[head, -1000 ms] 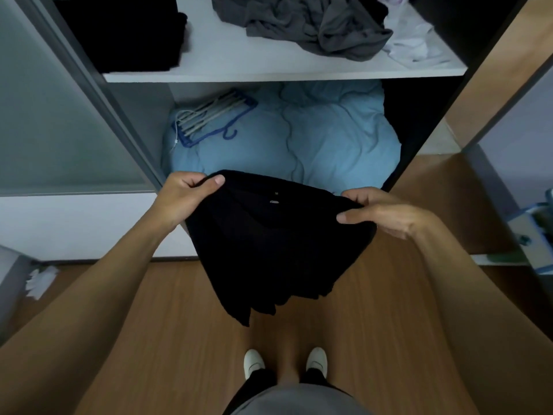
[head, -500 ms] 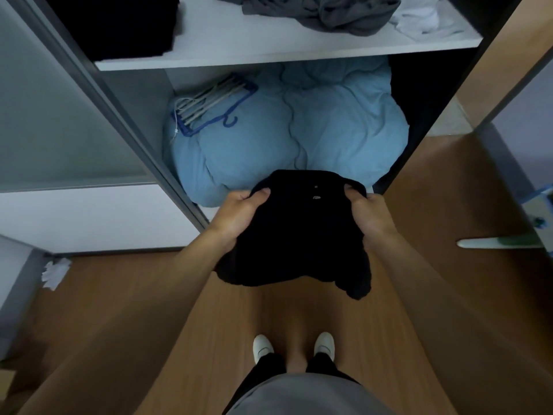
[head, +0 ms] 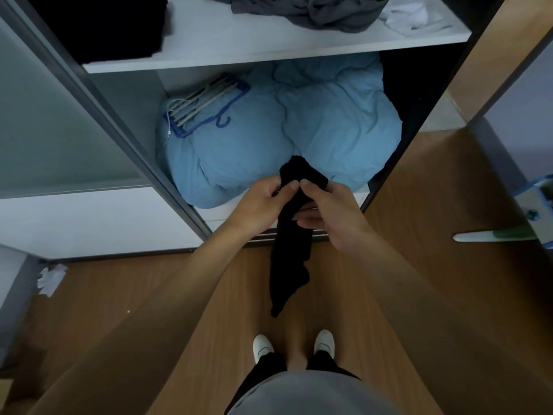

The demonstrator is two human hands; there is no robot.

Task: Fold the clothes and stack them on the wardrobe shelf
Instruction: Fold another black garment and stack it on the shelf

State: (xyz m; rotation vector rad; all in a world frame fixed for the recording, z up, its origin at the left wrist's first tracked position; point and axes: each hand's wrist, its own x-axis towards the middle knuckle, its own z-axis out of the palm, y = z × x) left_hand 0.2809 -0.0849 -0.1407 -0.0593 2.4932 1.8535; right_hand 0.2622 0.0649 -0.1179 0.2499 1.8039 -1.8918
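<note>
White shelf (head: pixel 227 46) and wood floor (head: pixel 119 310), as loaded.
On shelf: black stack (head: pixel 98 25) left, crumpled grey garment (head: pixel 308 10) centre-right, white cloth (head: pixel 416 16) at right end. On floor, near left: crumpled white scrap (head: pixel 49 278).

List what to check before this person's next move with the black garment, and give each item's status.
1. Grip on black garment: ok. The left hand and right hand both pinch its upper end.
2. Fold finished: not ok. It hangs as a long narrow strip.
3. Bare spot on shelf: ok, between the black stack and the grey garment.
4. Grey garment folded: not ok, crumpled.
5. Strip's lower end clear of floor: cannot tell.
</note>
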